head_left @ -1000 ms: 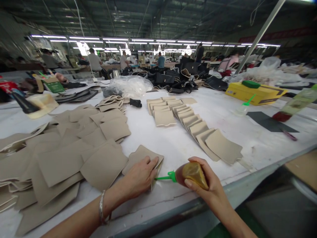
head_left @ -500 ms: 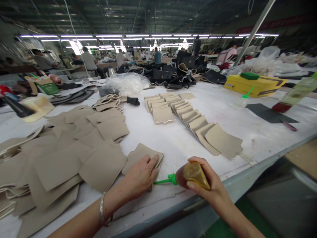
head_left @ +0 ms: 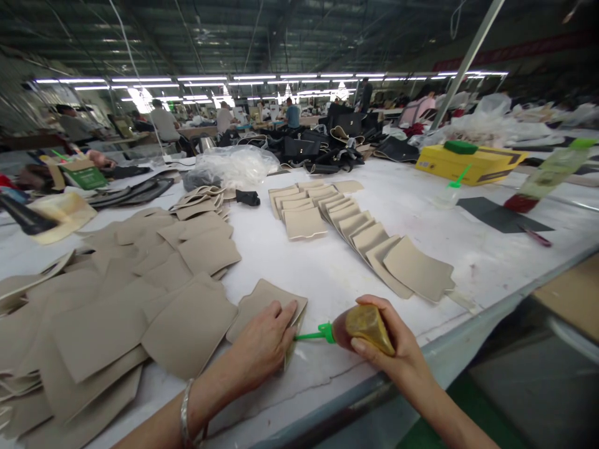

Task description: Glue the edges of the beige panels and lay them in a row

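My left hand (head_left: 264, 345) lies on a beige leather piece (head_left: 262, 298) near the table's front edge, fingers together and pressing it down. My right hand (head_left: 390, 346) is wrapped round a squeeze bottle of amber glue (head_left: 362, 324). Its green nozzle (head_left: 311, 335) points left and touches the right edge of that piece, just beside my left fingertips. A metal bracelet sits on my left wrist.
Several loose beige pieces (head_left: 116, 299) spread over the left of the white table (head_left: 327, 274). A fanned row of the same pieces (head_left: 369, 240) runs back on the right. Further off are a yellow box (head_left: 468, 163), a dark sheet (head_left: 500, 218), plastic bags, black bags and people at other tables.
Both hands stay on the same piece and bottle; the nozzle tip has shifted only slightly along the piece's edge. The view has drifted a little to the right.
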Demonstrator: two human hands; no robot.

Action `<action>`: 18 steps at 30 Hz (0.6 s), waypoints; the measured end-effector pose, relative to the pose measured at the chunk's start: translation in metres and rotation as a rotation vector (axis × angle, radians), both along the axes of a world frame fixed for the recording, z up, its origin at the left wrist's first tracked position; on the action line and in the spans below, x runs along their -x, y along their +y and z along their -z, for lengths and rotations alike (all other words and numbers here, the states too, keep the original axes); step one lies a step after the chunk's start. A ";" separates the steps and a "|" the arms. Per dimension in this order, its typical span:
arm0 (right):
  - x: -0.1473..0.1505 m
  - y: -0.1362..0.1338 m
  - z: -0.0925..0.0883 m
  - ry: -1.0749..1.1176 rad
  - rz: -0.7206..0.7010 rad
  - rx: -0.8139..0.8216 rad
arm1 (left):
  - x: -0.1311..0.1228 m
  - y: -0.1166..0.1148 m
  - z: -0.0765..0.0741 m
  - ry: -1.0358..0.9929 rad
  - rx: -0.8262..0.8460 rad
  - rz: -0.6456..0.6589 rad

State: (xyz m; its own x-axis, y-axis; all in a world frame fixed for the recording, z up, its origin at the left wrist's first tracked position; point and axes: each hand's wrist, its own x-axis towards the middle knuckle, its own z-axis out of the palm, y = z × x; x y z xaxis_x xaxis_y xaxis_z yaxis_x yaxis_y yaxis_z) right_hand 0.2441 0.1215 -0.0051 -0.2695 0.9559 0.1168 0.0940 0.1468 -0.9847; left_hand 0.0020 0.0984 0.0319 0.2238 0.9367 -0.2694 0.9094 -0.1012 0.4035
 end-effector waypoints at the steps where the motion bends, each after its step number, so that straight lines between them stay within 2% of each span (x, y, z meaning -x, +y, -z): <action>1: -0.001 0.006 0.001 -0.002 0.016 -0.025 | 0.000 0.001 0.000 0.002 0.006 -0.002; 5: -0.004 0.025 0.004 -0.025 0.096 -0.142 | 0.002 0.003 0.002 0.007 0.003 0.014; 8: -0.005 0.030 0.005 -0.042 0.144 -0.208 | 0.003 0.003 0.005 0.007 0.007 0.022; 14: -0.005 0.017 0.001 0.007 0.006 -0.077 | 0.002 0.002 0.003 -0.023 0.014 0.014; 18: -0.005 0.023 0.000 -0.034 0.077 -0.145 | 0.002 0.002 0.001 -0.021 0.009 0.014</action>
State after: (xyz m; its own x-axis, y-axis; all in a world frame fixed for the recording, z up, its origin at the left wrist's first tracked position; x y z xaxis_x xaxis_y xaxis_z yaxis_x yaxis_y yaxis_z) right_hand 0.2492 0.1450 -0.0050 -0.2023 0.9476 0.2474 0.1432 0.2785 -0.9497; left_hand 0.0005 0.1005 0.0313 0.2429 0.9309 -0.2727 0.8991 -0.1105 0.4236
